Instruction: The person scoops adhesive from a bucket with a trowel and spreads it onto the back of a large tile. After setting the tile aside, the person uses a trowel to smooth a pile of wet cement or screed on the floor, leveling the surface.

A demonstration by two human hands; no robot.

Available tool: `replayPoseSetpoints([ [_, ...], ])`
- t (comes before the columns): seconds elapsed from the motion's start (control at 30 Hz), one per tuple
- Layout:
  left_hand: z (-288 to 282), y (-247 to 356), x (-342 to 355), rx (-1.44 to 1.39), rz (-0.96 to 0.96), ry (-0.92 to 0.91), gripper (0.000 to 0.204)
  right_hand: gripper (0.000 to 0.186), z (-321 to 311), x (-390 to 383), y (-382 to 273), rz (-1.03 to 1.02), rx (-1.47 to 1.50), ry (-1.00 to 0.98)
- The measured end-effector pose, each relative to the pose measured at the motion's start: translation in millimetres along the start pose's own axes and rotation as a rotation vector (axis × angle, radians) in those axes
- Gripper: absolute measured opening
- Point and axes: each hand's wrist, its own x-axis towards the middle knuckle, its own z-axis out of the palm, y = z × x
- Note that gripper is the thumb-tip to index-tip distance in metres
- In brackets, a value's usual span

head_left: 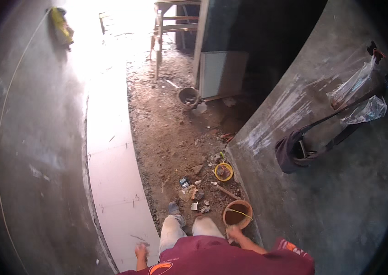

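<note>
My left hand (pixel 142 251) hangs over the pale tiled strip (pixel 111 183) at the lower left. Its fingers look loosely bent and apart, with nothing visible in them. At the near rim of an orange-brown bucket (pixel 225 217) is my right hand (pixel 234 233). It is blurred, and I cannot make out whether it grips the rim or only passes beside it. A thin yellow handle or cord (pixel 242 213) crosses the bucket's mouth, and the inside looks dark brown.
Rubble and scraps (pixel 194 195) lie on the dirt floor (pixel 157 133) ahead of my feet. A yellow-rimmed bowl (pixel 224 179) stands by the right wall, where a dark bag (pixel 290 153) hangs. Farther off are a round container (pixel 188 106), a leaning panel (pixel 221 75) and a wooden frame (pixel 158 46).
</note>
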Motion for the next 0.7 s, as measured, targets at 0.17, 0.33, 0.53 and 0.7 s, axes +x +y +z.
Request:
replayPoseSetpoints([
  [0.17, 59, 312, 108, -0.090, 0.440, -0.035, 0.026, 0.023, -130, 8, -202, -0.216, 0.624, 0.147],
  [0.33, 158, 510, 124, -0.009, 0.570, -0.143, 0.034, 0.028, -194, 56, -285, -0.268, 0.753, 0.186],
  [0.53, 262, 515, 168, 0.633, 0.745, -0.019, 0.036, 0.021, -249, 198, -329, -0.005, 0.810, 0.184],
  [0.7, 301, 462, 124, 0.586, -0.149, -0.249, 0.041, 0.017, -380, 328, -422, -0.131, 0.711, 0.165],
])
